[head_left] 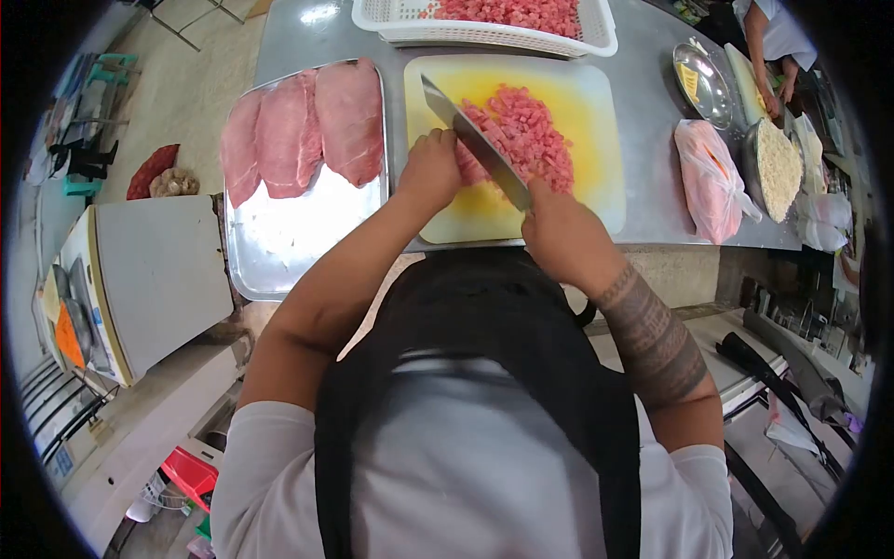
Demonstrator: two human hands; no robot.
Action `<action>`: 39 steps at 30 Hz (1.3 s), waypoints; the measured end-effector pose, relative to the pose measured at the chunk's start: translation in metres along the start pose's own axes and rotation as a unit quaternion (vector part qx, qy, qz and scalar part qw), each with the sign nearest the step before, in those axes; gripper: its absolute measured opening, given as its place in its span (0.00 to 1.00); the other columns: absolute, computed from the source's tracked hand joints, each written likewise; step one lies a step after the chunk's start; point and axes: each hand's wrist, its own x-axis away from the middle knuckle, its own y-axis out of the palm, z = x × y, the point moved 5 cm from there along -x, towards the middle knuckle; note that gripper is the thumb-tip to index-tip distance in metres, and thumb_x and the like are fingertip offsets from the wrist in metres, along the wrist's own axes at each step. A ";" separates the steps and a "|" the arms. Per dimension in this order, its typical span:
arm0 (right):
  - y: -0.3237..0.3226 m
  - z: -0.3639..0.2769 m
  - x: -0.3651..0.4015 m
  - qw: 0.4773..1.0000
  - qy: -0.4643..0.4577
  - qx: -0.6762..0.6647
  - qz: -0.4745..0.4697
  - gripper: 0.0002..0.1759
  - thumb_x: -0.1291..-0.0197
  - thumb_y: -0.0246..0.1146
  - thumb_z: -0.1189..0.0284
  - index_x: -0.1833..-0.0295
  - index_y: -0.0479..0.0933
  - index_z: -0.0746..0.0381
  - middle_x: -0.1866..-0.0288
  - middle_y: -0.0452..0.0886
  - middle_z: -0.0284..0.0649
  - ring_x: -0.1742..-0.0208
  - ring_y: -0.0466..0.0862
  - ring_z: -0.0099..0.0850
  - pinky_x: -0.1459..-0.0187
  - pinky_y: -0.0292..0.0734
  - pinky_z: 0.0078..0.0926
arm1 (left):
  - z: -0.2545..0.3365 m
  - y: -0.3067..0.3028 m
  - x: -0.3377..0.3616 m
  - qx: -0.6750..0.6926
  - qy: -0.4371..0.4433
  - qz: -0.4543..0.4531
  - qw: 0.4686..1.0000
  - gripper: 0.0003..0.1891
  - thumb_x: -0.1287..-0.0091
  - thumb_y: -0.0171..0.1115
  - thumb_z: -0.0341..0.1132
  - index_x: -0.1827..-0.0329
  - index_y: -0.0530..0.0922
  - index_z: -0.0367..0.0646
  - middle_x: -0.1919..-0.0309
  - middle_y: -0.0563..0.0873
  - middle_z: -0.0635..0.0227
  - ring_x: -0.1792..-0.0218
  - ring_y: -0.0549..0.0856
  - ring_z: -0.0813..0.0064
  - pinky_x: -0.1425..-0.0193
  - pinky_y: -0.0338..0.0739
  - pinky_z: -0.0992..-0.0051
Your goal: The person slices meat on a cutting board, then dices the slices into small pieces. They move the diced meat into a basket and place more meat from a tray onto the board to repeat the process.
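My right hand (563, 228) is wrapped round the handle of a large knife (484, 149), whose blade slants up and left over the cutting board (596, 196). On the board's left half, my left hand (431, 170) has its fingers curled down against a strip of meat (470, 170) beside the blade. Diced pink meat (535, 135) lies in a heap to the right of the knife. Left of the board, a metal tray (293, 233) holds three large slabs of raw meat (291, 130).
A white basket (498, 39) of diced meat stands behind the board. To the right are a plastic bag (708, 177) of pink contents, a metal plate (712, 88) and a bowl of pale crumbly food (775, 168). Another person's hands (778, 88) are at the far right.
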 end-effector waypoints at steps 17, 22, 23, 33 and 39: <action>0.034 -0.002 -0.014 1.000 0.007 -0.001 0.011 0.16 0.31 0.59 0.70 0.43 0.75 0.69 0.54 0.88 0.62 0.49 0.89 0.60 0.47 0.83 0.60 | 0.001 0.004 0.014 0.011 0.038 0.057 0.998 0.15 0.31 0.67 0.34 0.47 0.78 0.35 0.52 0.85 0.48 0.51 0.83 0.43 0.41 0.78 0.50; 0.060 -0.008 -0.076 0.996 -0.022 -0.018 0.079 0.16 0.30 0.59 0.70 0.43 0.76 0.69 0.55 0.88 0.62 0.50 0.89 0.61 0.47 0.83 0.60 | 0.003 0.000 0.015 -0.010 0.055 0.039 0.998 0.17 0.35 0.70 0.35 0.47 0.78 0.36 0.52 0.85 0.47 0.50 0.83 0.43 0.40 0.78 0.50; 0.055 -0.008 -0.085 0.995 -0.030 -0.035 0.091 0.15 0.30 0.59 0.70 0.44 0.76 0.69 0.55 0.88 0.62 0.50 0.89 0.61 0.46 0.83 0.60 | 0.004 -0.002 0.014 -0.008 0.062 0.031 0.998 0.18 0.35 0.71 0.35 0.48 0.78 0.36 0.52 0.85 0.47 0.50 0.84 0.43 0.40 0.78 0.50; 0.049 -0.009 -0.015 0.999 0.008 -0.008 0.044 0.13 0.32 0.58 0.71 0.47 0.77 0.68 0.55 0.88 0.63 0.50 0.89 0.62 0.47 0.83 0.60 | 0.001 -0.004 0.018 0.001 0.038 0.021 0.999 0.12 0.32 0.62 0.30 0.48 0.78 0.36 0.51 0.86 0.47 0.47 0.85 0.44 0.39 0.78 0.50; 0.062 -0.011 -0.105 0.993 -0.056 -0.047 0.096 0.19 0.29 0.61 0.66 0.42 0.74 0.70 0.53 0.87 0.63 0.48 0.88 0.61 0.46 0.82 0.59 | -0.006 0.004 0.017 -0.023 0.093 0.017 0.995 0.15 0.33 0.59 0.27 0.44 0.78 0.34 0.52 0.85 0.46 0.46 0.85 0.45 0.38 0.78 0.51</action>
